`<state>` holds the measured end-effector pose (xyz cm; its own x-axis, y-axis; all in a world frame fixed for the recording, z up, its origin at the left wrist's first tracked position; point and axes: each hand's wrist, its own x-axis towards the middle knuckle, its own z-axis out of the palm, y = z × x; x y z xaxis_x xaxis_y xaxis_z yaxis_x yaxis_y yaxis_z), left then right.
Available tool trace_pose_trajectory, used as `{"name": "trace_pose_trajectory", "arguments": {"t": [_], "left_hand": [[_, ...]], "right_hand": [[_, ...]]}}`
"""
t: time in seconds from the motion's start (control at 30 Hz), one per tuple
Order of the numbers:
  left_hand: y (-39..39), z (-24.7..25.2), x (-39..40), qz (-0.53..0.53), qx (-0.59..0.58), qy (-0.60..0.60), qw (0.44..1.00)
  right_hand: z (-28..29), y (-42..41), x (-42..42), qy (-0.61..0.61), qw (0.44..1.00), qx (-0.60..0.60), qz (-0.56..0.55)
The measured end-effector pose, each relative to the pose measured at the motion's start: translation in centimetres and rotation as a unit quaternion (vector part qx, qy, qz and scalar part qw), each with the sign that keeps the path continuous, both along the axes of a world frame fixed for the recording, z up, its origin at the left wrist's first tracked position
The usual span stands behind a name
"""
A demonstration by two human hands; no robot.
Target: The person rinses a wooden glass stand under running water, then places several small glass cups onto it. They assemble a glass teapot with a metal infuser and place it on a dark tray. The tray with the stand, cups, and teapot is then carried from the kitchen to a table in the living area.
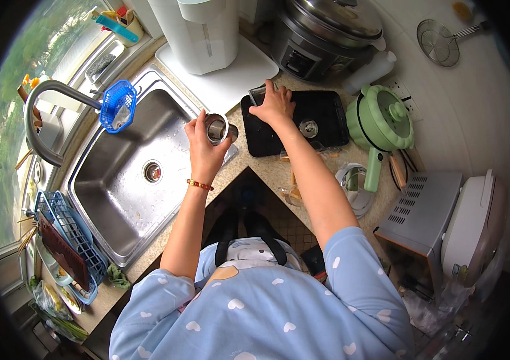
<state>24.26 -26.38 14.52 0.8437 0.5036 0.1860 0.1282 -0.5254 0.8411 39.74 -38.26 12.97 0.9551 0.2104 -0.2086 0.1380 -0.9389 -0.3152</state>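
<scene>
My left hand point(205, 150) grips a small cylindrical metal cup point(216, 128) by its rim, over the right edge of the stainless steel sink point(115, 180). The cup's mouth faces up towards me. Farther right, my right hand point(277, 105) has its fingers around a clear glass point(257, 95) at the left back of a black tray point(264, 139). Part of that glass is hidden by the hand. A small clear glass piece point(308, 128) lies on the tray, to the right of my wrist.
A steel faucet point(63, 90) with a blue strainer basket point(111, 105) arches over the sink. Behind stand a white water dispenser point(205, 40) and a pressure cooker point(322, 49). A green electric pot point(374, 121) flanks the tray. A blue dish rack point(90, 245) is at left.
</scene>
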Motion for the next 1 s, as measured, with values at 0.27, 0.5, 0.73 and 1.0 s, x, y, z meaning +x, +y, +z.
{"name": "trace_pose_trajectory", "arguments": {"t": [0.27,0.5,0.73,1.0], "left_hand": [[1.0,-1.6,0.0,0.017,0.01,0.014,1.0],[9.9,-2.1,-4.1,0.222,-0.008,-0.013,0.975],[13.9,-2.0,-8.2,0.267,0.085,0.04,0.959],[11.5,0.4,-7.0,0.176,-0.095,0.105,0.974]], "right_hand": [[3.9,-1.4,1.2,-0.072,0.981,0.176,0.045],[9.1,2.2,-2.4,0.339,0.691,0.636,0.051],[6.1,8.2,-8.1,0.049,0.951,0.193,0.236],[5.2,9.0,-7.7,0.051,0.962,0.158,0.217]]}}
